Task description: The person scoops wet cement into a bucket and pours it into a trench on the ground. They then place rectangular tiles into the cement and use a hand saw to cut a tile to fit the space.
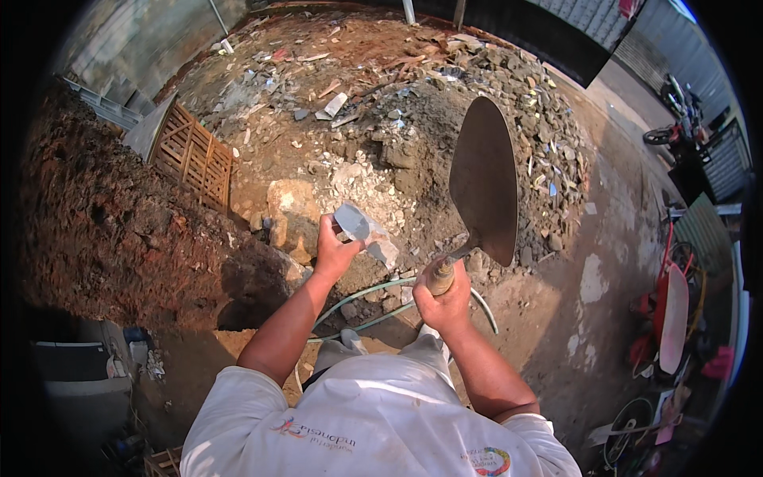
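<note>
A broken grey-and-pale chunk of rubble (pixel 363 230) is gripped in my left hand (pixel 336 252), raised at the middle of the view. To its right, my right hand (pixel 445 300) is closed round the wooden handle of a trowel (pixel 485 179), whose broad, dark metal blade is raised upward, apart from the chunk. Beyond both hands lies a mound of soil, stones and debris (pixel 397 135), with a large pale block (pixel 292 207) behind my left hand. A green hose (pixel 358 298) loops on the ground near my feet.
A rough earth bank (pixel 135 238) rises at left, beside a wooden lattice crate (pixel 193 155). At right are a concrete path (pixel 596 318), a red wheelbarrow (pixel 671 318) and a motorbike (pixel 675 119). Metal sheeting (pixel 604 24) and a wall (pixel 135 40) border the far side.
</note>
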A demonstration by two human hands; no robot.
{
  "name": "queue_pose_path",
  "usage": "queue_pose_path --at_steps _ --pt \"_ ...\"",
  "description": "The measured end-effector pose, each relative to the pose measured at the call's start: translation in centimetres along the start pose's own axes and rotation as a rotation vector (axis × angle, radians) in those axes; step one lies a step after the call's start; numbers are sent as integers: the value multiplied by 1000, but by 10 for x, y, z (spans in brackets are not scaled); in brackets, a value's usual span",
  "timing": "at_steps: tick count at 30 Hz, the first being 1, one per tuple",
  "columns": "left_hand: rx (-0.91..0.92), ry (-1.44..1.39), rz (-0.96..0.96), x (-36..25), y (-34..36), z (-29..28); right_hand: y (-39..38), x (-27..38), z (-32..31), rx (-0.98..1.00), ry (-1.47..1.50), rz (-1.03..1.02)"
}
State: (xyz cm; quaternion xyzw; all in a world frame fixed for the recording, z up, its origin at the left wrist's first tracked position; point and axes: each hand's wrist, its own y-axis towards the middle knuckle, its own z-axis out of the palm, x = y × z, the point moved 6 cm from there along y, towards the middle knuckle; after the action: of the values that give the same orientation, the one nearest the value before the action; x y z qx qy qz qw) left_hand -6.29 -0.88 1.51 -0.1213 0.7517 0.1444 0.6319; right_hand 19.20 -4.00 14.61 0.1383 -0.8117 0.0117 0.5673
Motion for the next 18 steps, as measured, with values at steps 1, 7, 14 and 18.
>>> queue_pose_path --at_steps 1,7,14,18 --pt "14 -96 -21 -6 3 8 -9 -30 10 44 4 42" --pt "15 -155 -71 1 7 3 -18 -74 40 286 -182 265" --pt "-4 -339 -216 -20 7 7 -22 -69 31 150 -1 156" --pt "7 -166 -185 -6 13 4 -28 -101 36 208 -222 233"
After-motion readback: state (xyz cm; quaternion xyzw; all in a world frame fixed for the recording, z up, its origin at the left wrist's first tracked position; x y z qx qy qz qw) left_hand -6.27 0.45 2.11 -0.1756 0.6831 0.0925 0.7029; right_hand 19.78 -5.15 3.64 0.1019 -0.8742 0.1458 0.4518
